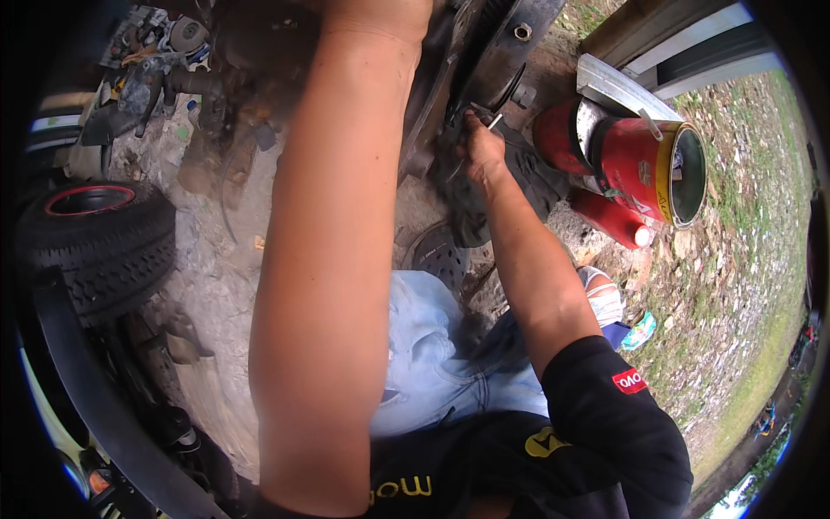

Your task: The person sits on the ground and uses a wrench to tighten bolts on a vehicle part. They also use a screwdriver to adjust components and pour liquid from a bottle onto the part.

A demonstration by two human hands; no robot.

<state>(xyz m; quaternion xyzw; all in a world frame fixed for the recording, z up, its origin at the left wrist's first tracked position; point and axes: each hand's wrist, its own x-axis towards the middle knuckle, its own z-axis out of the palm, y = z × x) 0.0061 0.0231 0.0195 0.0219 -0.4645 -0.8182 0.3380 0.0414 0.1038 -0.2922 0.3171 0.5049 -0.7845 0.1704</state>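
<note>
My left arm reaches up across the middle to the top edge, where only the wrist and the base of my left hand (380, 12) show; its fingers are out of the picture. To the right, my right hand (482, 149) is closed round a thin, light-coloured rod (495, 121), whose tip sticks out past the fingers. Its kind is not clear. That hand is beside a dark metal vehicle part (510, 48) with a round hole. Beneath the hand a dark cloth (519, 173) lies bunched on the ground.
Red cans, one an open bucket (640, 169), and a red bottle (609, 218) are at the right. A tyre (95, 242) lies at the left, below a heap of greasy parts (156, 52). Metal beams (674, 52) are at the upper right, beside grassy, stony ground.
</note>
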